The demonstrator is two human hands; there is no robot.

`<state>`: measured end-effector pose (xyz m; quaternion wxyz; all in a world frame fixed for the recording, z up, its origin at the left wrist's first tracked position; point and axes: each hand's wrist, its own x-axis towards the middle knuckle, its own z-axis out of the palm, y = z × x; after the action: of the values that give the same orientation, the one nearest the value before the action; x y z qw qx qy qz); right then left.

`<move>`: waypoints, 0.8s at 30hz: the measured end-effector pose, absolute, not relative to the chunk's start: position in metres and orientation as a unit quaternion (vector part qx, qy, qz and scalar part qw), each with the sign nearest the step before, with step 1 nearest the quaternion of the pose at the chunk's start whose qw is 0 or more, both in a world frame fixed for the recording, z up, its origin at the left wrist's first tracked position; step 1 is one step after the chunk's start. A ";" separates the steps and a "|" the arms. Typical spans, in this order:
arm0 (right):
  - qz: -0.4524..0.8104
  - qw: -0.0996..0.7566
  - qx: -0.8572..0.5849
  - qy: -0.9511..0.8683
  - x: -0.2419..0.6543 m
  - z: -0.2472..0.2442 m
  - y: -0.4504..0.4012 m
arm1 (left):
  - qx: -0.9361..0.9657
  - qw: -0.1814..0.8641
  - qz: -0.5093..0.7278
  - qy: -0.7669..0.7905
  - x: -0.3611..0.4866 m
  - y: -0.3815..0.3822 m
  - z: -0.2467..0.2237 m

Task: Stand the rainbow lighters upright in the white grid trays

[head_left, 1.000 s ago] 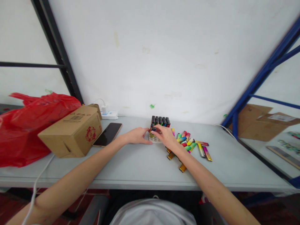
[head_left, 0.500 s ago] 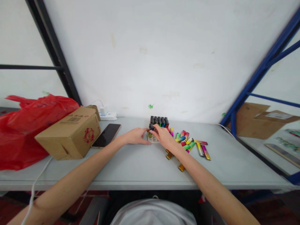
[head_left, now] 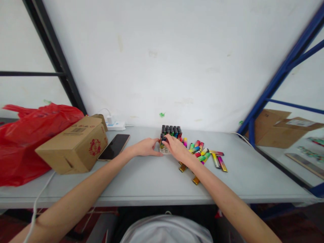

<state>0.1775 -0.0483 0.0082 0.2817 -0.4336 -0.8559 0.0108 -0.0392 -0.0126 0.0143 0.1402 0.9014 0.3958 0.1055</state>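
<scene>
Near the wall stands a pale tray (head_left: 165, 152) whose back rows hold several upright lighters (head_left: 172, 130) with black tops. My left hand (head_left: 146, 146) rests on the table with its fingers and thumb curved against the tray's left front corner. At the tray's front left, the fingertips of my right hand (head_left: 176, 147) pinch the dark top of a lighter (head_left: 164, 138). My fingers partly cover that lighter and the tray's right side. Loose shiny lighters (head_left: 202, 156) in several colours lie piled to the right, some partly behind my right forearm.
A black phone (head_left: 114, 147), a cardboard box (head_left: 73, 145) and a red plastic bag (head_left: 25, 141) are on the left. Behind them sits a white power strip (head_left: 116, 126). Blue metal framing (head_left: 270, 84) and an opened carton (head_left: 280, 130) stand at the right.
The camera view has shifted slightly. Both hands stay at the tray, and the lighter in my right fingertips has barely moved.
</scene>
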 end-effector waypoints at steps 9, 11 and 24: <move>-0.075 0.224 -0.495 -0.836 0.174 0.017 -0.058 | 0.902 0.138 0.097 0.398 -0.038 -0.018 0.021; -0.086 0.222 -0.496 -0.835 0.177 0.020 -0.058 | 0.900 0.137 0.095 0.402 -0.038 -0.018 0.021; -0.056 0.094 -0.787 -0.606 0.315 0.029 -0.028 | 0.900 0.131 0.091 0.406 -0.039 -0.014 0.017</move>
<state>0.3153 -0.0277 0.0288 0.0943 -0.7875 -0.6064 -0.0564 -0.0392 -0.0139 0.0168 0.1306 0.8997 0.4063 0.0913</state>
